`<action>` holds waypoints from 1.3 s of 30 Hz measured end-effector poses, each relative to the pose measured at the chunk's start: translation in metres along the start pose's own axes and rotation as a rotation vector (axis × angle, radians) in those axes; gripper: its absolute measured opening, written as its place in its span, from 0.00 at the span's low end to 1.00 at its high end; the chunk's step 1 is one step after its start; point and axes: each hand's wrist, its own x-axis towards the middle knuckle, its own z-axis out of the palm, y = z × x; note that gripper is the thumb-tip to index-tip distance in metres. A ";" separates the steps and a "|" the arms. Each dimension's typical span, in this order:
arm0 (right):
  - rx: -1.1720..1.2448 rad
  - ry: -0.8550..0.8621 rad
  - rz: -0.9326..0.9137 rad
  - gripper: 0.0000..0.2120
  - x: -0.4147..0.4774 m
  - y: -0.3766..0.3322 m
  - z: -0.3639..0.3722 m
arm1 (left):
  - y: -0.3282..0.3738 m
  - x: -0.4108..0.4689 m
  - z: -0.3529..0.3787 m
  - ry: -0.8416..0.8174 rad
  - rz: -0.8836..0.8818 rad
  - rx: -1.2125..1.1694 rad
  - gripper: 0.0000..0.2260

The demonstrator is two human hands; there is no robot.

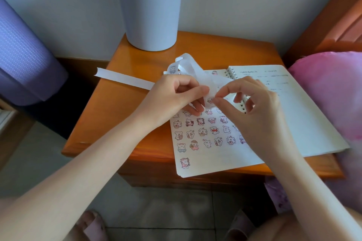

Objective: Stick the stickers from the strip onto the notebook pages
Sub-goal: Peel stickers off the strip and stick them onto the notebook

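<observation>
Glossy white strip [125, 80], perhaps pinched by both hands, over spiral notebook [215, 154]

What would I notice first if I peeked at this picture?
Two hands, the left hand and right hand, meet in the middle, pinching a white sticker strip over an open notebook covered in rows of little bear stickers. Behind them, a big pale bucket stands on the orange wooden table.

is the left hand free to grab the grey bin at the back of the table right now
Probably not yet. The left hand is pinching the sticker strip over the notebook. The bin stands behind with nothing between, so once the hand lets go, the way looks free.
</observation>
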 end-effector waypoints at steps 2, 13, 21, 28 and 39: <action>-0.001 0.022 -0.033 0.02 -0.001 -0.004 0.000 | -0.001 0.001 -0.001 0.018 -0.006 0.006 0.07; 0.338 -0.517 0.292 0.06 -0.024 -0.019 -0.011 | -0.004 0.002 -0.001 0.007 -0.010 0.006 0.08; 0.294 -0.561 0.260 0.03 -0.029 -0.024 -0.010 | -0.005 0.003 -0.001 -0.005 -0.013 0.008 0.09; 0.273 -0.557 0.246 0.03 -0.029 -0.028 -0.010 | -0.006 0.003 -0.001 -0.008 -0.013 0.008 0.09; 0.182 -0.564 0.209 0.03 -0.031 -0.033 -0.010 | -0.007 0.004 -0.001 -0.010 -0.019 0.020 0.08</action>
